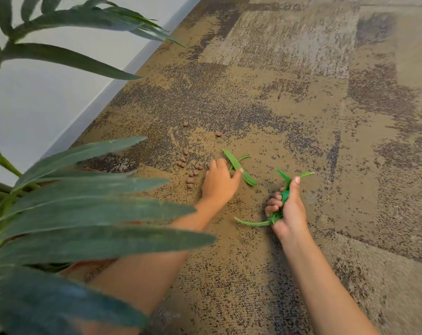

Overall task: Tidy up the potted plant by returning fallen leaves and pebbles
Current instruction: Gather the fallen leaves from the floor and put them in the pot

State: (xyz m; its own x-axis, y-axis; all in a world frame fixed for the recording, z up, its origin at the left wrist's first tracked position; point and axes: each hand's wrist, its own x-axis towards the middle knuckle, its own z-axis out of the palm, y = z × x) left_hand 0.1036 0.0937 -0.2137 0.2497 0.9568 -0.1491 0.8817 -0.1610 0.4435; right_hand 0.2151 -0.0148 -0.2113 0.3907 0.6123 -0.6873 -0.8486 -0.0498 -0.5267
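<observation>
Head view | right hand [288,209] clenched on leaves [281,206] | left hand [219,182] released, touching floor leaf [239,166]

Carpet [301,117]: pebbles [192,171] at 9 o'clock of left hand [219,182]; leaves [240,166] at 2; plant [84,201] at 8.

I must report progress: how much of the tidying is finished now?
Nothing visibly returned yet. The right hand grips a bunch of leaves; the left hand reaches for leaves on the carpet. The pebbles still lie scattered beside it.
</observation>
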